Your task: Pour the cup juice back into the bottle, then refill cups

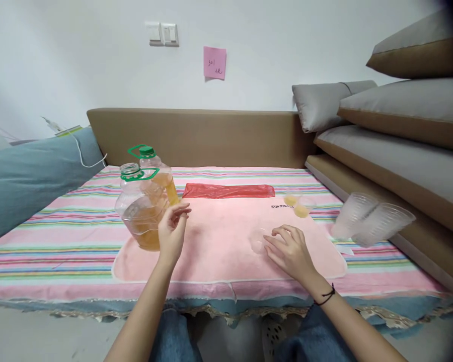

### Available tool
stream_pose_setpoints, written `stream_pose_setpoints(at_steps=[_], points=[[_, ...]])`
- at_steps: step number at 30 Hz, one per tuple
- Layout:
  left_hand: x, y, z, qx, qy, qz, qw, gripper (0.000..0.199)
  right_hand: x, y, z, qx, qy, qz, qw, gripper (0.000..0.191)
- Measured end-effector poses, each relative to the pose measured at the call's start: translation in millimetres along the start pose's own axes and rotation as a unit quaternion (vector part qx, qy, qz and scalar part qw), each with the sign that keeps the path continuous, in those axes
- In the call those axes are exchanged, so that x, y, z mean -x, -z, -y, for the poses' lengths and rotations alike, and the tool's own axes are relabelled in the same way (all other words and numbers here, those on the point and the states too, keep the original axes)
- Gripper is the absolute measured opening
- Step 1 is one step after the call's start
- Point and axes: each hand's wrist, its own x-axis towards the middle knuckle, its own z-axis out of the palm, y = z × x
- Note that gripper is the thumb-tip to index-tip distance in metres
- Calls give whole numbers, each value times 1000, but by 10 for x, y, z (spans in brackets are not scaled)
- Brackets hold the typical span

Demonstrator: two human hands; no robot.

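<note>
My left hand (172,232) is raised beside a clear plastic jug (141,221) of amber liquid, its fingers loosely bent and apart with nothing visible in them. This jug has no cap and a green handle ring. Behind it stands a second jug (168,183) with a green cap. On the pink mat (215,256), a clear plastic cup (257,241) sits at the fingertips of my right hand (291,250). Those fingers are spread at the cup's near right edge; whether they touch it is hard to tell.
Two cups holding yellowish liquid, a rear cup (290,199) and a front cup (302,210), stand at the mat's back right. Two stacks of clear cups, a left stack (353,213) and a right stack (385,223), lie farther right by piled cushions (407,146). Red plastic (228,191) lies along the back.
</note>
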Motion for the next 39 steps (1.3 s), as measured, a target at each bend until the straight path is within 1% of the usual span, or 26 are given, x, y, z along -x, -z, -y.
stream_pose_setpoints(at_steps=[2, 3, 5, 7, 9, 10, 11, 12, 14, 15, 18, 20, 21, 22, 24, 25, 27, 29, 32, 34, 36, 39], points=[[-58, 50, -74, -15, -56, -35, 998, 18, -85, 71, 22, -2, -5, -10, 1000, 17], [-89, 84, -111, -28, -93, -67, 993, 16, -143, 99, 47, -6, -11, -19, 1000, 18], [-152, 175, -178, -61, -168, -165, 970, 13, -289, 124, 135, -28, -25, -44, 998, 20], [-204, 297, -213, -86, -210, -289, 930, 16, -466, 87, 279, -74, -35, -69, 994, 26], [-243, 449, -190, -96, -206, -395, 890, 24, -655, -30, 469, -145, -42, -76, 986, 34], [-258, 532, -153, -93, -181, -430, 880, 27, -749, -121, 576, -185, -49, -70, 979, 38], [-272, 618, -99, -87, -142, -450, 877, 29, -841, -234, 686, -228, -59, -58, 970, 43], [-286, 703, -32, -78, -98, -455, 882, 28, -931, -365, 797, -272, -73, -41, 959, 48], [-311, 856, 126, -60, -14, -433, 899, 25, -1103, -671, 1015, -369, -115, 1, 922, 59], [-322, 920, 207, -54, 17, -413, 909, 24, -1187, -835, 1120, -420, -140, 24, 896, 66], [-333, 1046, 404, -51, 76, -354, 931, 27, -1428, -1313, 1415, -561, -202, 82, 799, 83], [-316, 1088, 479, -56, 95, -314, 943, 29, -1571, -1578, 1599, -631, -209, 99, 740, 91], [-301, 1101, 501, -61, 97, -294, 949, 30, -1632, -1688, 1687, -657, -208, 103, 717, 95], [-285, 1112, 515, -66, 96, -276, 954, 31, -1685, -1783, 1772, -677, -206, 107, 698, 100], [-253, 1127, 525, -76, 94, -249, 961, 33, -1763, -1932, 1928, -705, -204, 113, 670, 107], [-240, 1132, 524, -79, 93, -241, 963, 34, -1789, -1989, 1995, -714, -203, 110, 661, 110], [-226, 1132, 511, -83, 94, -233, 964, 36, -1817, -2072, 2100, -723, -202, 90, 654, 110], [-222, 1115, 482, -86, 98, -230, 964, 37, -1820, -2122, 2162, -720, -212, 64, 657, 103], [-210, 1067, 404, -72, 104, -234, 964, 39, -1801, -2141, 2192, -708, -228, 43, 666, 87], [-183, 1037, 343, -56, 103, -230, 966, 40, -1780, -2113, 2195, -704, -233, 32, 671, 81], [-140, 1020, 288, -43, 97, -213, 971, 41, -1752, -2049, 2199, -698, -242, 22, 674, 80], [-69, 1018, 229, -19, 96, -184, 978, 42, -1694, -1873, 2187, -691, -269, 1, 671, 79]])
